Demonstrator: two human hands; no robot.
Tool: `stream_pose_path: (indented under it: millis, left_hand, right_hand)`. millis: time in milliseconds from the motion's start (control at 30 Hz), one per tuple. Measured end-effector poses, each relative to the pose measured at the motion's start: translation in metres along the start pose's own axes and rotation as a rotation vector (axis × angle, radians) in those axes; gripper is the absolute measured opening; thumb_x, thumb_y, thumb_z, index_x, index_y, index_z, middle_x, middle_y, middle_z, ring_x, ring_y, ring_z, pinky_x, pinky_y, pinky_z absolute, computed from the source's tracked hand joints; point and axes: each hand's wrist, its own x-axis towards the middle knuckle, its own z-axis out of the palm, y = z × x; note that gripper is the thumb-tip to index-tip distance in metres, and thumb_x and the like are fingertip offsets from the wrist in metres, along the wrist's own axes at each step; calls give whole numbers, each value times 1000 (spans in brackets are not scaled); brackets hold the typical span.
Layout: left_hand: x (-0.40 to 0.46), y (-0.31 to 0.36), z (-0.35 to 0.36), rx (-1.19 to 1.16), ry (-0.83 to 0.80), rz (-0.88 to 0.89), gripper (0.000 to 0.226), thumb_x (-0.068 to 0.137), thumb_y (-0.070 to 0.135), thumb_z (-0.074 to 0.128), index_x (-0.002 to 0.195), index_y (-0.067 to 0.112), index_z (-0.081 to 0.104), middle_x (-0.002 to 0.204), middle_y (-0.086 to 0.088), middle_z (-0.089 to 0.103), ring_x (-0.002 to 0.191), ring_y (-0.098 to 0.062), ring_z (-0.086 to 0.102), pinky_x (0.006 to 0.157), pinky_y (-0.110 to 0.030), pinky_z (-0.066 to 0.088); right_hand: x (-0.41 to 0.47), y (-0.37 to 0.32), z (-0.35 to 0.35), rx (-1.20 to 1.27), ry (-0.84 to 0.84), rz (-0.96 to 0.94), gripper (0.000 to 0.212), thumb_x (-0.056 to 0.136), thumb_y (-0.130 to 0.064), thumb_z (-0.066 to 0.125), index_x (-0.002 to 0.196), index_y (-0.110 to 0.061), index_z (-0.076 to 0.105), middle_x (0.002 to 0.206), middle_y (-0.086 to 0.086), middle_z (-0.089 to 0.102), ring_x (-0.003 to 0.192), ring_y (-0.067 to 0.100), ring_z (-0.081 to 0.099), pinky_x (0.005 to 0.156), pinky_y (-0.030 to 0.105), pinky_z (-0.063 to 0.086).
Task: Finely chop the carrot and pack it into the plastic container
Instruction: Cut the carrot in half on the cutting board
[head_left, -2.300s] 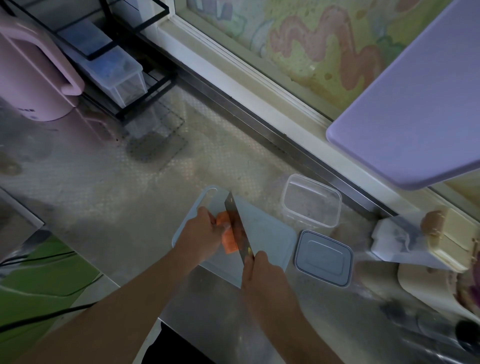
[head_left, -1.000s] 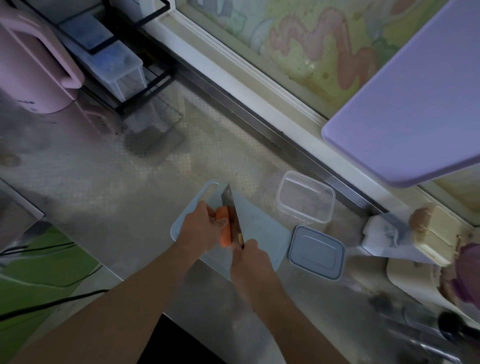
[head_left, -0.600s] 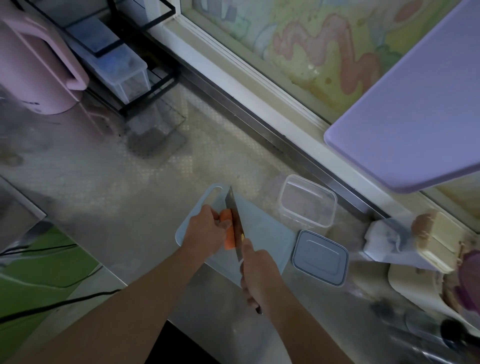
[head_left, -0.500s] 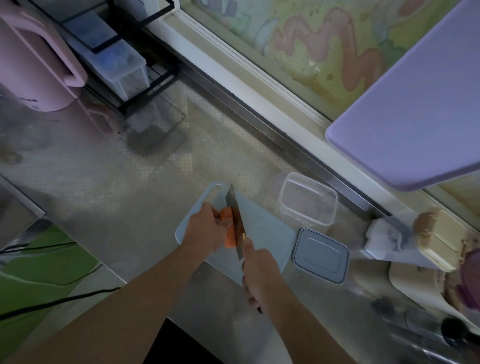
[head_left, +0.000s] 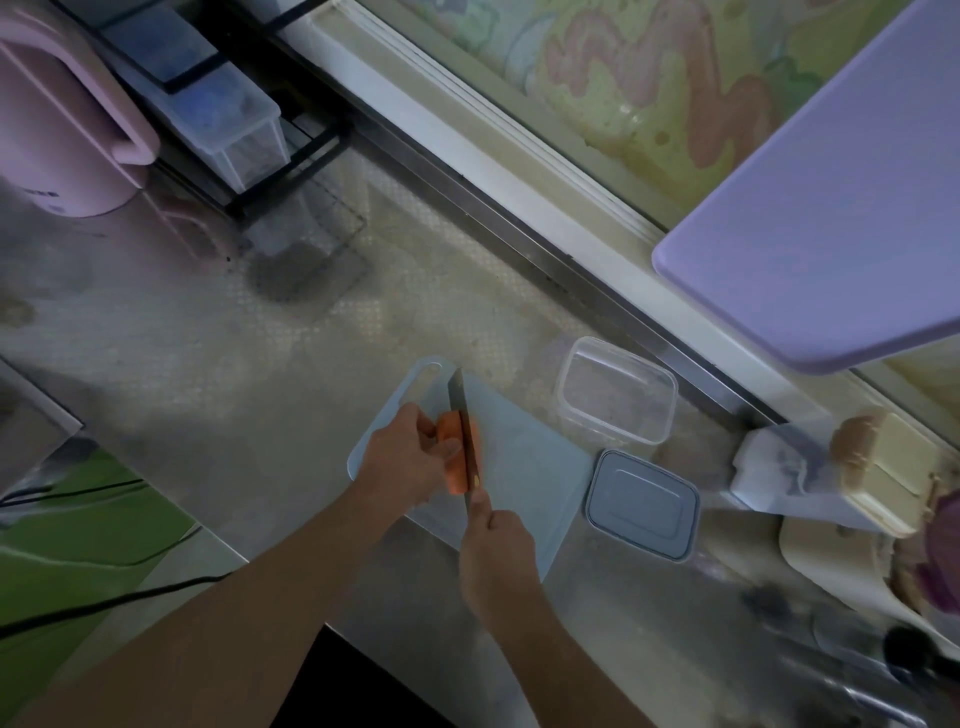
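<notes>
Carrot (head_left: 455, 457) lies on the pale blue cutting board (head_left: 524, 467), pinned by the curled fingers of the left hand (head_left: 410, 457); the right hand (head_left: 496, 545) grips the handle of the knife (head_left: 464, 415), whose blade stands edge-down along the carrot's right side. Clear plastic container (head_left: 615, 397) sits open on the metal surface (head_left: 208, 364) just beyond the board's far right corner, its grey lid (head_left: 641, 504) lying flat beside the board's right edge.

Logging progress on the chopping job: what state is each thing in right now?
Orange carrot: on pale blue cutting board, held by left hand.
Dark-bladed knife: gripped by right hand, blade against carrot.
Clear plastic container: open, no carrot inside.
Grey lid: off, beside board.
</notes>
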Motion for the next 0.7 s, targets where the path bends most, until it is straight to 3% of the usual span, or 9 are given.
stream_pose_path:
  millis: [67,133,200,300,400,567,700]
  left_hand:
    - [0,-4,1,-36,8,4,22,96,36,73,103,22,57,89,-1,68,67,-16,67,56,-26,55]
    - [1,-12,0,-72,21,-9,18,95,35,74,98,26,59,88,2,71,75,-20,70,73,-42,63]
    - [0,-18,-3,-122,18,-28,17,95,35,75,95,25,61,83,4,74,72,-23,72,73,-48,64]
    - [-5,-15,-3,-172,7,-31,20,97,34,73,97,18,61,80,1,75,67,-26,73,63,-45,64]
    - [-8,-8,-4,-156,-6,-24,19,100,36,69,99,19,59,87,0,72,66,-22,72,63,-39,64]
    - [-9,-8,-6,-80,-33,31,19,103,40,62,110,22,60,102,3,70,83,-21,71,85,-46,61]
    - [-9,-8,-2,-66,-32,29,17,103,42,62,107,25,61,103,5,71,87,-19,71,89,-43,60]
  right_hand:
    - [4,3,10,-16,14,-20,53,108,-51,27,80,-17,57,75,-3,59,63,7,53,52,22,36]
    - [3,7,22,-37,-6,-45,52,108,-50,27,80,-19,59,77,-3,61,68,6,56,53,19,33]
    - [0,8,32,-27,-18,-58,53,108,-50,27,82,-19,61,78,-2,62,71,7,58,55,20,34]
    - [-4,9,34,15,-5,-75,53,108,-50,28,84,-18,63,79,-2,63,72,8,58,57,20,36]
    - [2,10,28,66,1,-74,53,109,-48,29,79,-18,62,74,-3,61,70,9,57,60,22,38]
    - [9,18,8,136,-37,-73,55,107,-52,32,65,-22,51,64,-5,49,60,11,45,61,27,34]
    - [10,25,4,178,-86,-27,59,101,-64,35,61,-22,47,57,-6,44,54,13,40,59,32,33]
